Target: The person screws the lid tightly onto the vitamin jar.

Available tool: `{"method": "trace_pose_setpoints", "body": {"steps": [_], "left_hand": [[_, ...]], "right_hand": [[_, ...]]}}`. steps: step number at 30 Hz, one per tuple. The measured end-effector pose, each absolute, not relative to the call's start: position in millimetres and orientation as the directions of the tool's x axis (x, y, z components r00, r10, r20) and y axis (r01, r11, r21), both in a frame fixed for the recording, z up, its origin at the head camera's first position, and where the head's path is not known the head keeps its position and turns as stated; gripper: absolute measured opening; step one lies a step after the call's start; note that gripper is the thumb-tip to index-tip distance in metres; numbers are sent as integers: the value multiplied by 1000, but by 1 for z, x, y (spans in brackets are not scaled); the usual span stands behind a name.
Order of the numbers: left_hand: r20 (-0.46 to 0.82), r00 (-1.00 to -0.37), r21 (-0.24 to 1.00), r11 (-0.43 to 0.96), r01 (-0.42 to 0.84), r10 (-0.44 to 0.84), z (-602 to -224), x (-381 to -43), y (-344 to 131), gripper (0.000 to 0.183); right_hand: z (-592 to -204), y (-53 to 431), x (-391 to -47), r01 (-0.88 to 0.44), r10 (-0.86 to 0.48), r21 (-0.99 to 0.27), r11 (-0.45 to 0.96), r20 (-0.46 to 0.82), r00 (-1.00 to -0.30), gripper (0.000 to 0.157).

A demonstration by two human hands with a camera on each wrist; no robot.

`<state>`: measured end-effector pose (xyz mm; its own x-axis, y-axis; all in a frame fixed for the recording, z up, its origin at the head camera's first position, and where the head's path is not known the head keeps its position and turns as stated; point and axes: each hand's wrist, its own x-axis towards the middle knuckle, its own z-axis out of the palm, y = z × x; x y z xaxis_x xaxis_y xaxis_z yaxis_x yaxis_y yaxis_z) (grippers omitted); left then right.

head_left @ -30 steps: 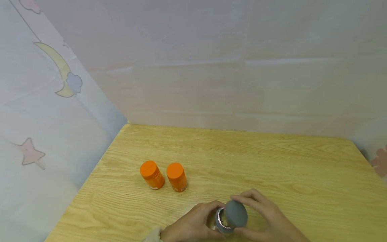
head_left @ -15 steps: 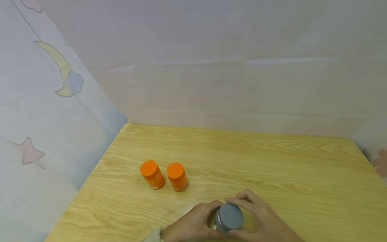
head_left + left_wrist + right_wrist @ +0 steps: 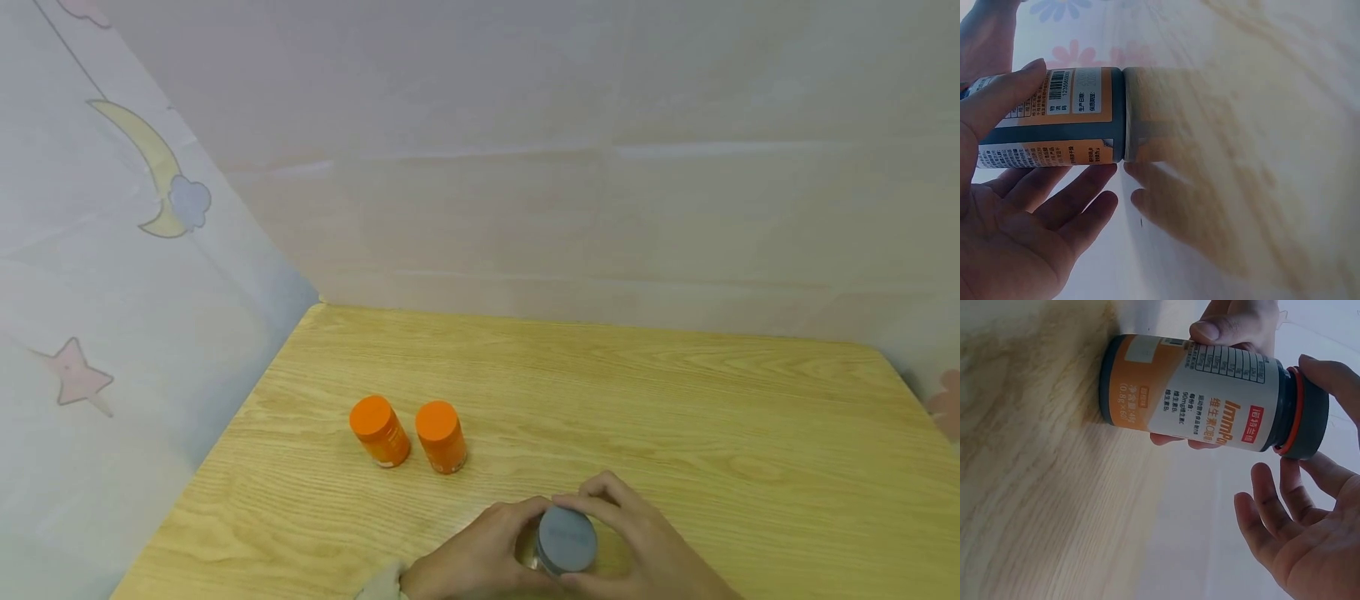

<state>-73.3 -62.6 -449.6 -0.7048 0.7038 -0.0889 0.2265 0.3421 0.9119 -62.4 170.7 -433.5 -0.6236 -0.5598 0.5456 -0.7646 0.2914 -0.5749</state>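
A supplement bottle (image 3: 1210, 400) with an orange and white label stands upright on the table near its front. My left hand (image 3: 483, 550) grips its body, thumb on one side and fingers on the other; the left wrist view shows the same left hand (image 3: 1029, 219) at the label. On the bottle's mouth sits a dark grey lid (image 3: 567, 540), with an orange-red ring showing beneath its rim in the right wrist view. My right hand (image 3: 641, 542) pinches this lid by its edge between thumb and fingers. The bottle's inside is hidden under the lid.
Two orange jars (image 3: 380, 431) (image 3: 441, 437) stand upright side by side, left of my hands and farther back. The wooden table (image 3: 675, 400) meets a pale hanging sheet (image 3: 480, 167) at its back edge. A patterned sheet (image 3: 150, 333) hangs along the left.
The lid was held tilted over the bottle's open mouth. My right hand has brought it left and down, and it now lies flat on the mouth. My left hand has stayed in place.
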Motion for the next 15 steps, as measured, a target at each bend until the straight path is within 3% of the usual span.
{"method": "trace_pose_setpoints", "body": {"steps": [11, 15], "left_hand": [[-86, -704, 907, 348, 238, 705, -450, -74, -63, 59], [-104, -709, 902, 367, 229, 697, -449, -74, -63, 54]], "right_hand": [[-444, 164, -61, -773, -502, -577, 262, 603, -620, 66], [-448, 163, -59, -744, -474, -619, 253, 591, -653, 69]]}}
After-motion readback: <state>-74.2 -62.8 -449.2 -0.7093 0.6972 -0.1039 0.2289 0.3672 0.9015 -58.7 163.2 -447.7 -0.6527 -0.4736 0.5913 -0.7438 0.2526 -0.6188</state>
